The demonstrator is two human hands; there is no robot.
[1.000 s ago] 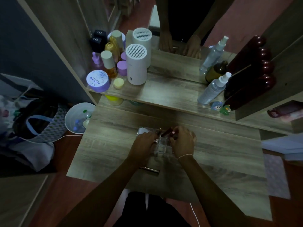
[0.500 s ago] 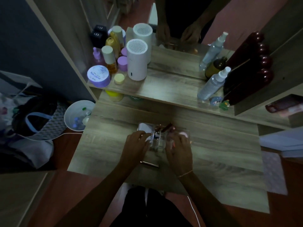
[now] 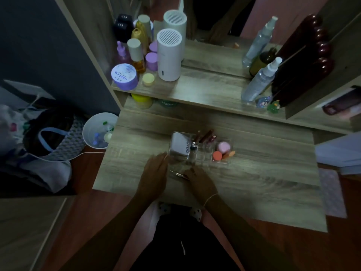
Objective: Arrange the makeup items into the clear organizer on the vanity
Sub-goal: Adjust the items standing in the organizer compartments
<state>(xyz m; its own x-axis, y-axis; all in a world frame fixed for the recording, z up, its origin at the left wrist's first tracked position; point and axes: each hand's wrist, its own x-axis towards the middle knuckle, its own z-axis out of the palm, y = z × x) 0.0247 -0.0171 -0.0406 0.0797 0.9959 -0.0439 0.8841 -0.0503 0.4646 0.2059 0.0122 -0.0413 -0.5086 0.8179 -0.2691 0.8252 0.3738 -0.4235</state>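
The clear organizer (image 3: 202, 153) stands mid-table. It holds a white box (image 3: 179, 145) at the left, dark red lipsticks (image 3: 205, 136) at the back, and a pink round item (image 3: 223, 146) and an orange round item (image 3: 217, 155) at the right. A slim metallic stick (image 3: 179, 174) lies on the table just in front of it. My left hand (image 3: 156, 173) rests flat, fingers spread, its tips at the organizer's front left corner. My right hand (image 3: 199, 178) has its fingers curled over the stick's right end.
The raised shelf (image 3: 205, 90) behind carries a white cylinder device (image 3: 169, 55), a purple jar (image 3: 124, 76), several bottles, two spray bottles (image 3: 259, 81) and a dark red beaded object (image 3: 304, 61). A white bin (image 3: 91, 126) and a bag (image 3: 52, 137) sit on the floor to the left.
Both hands have pulled back from over the organizer toward the table's front edge, uncovering its contents. The right hand has come down onto the slim stick.
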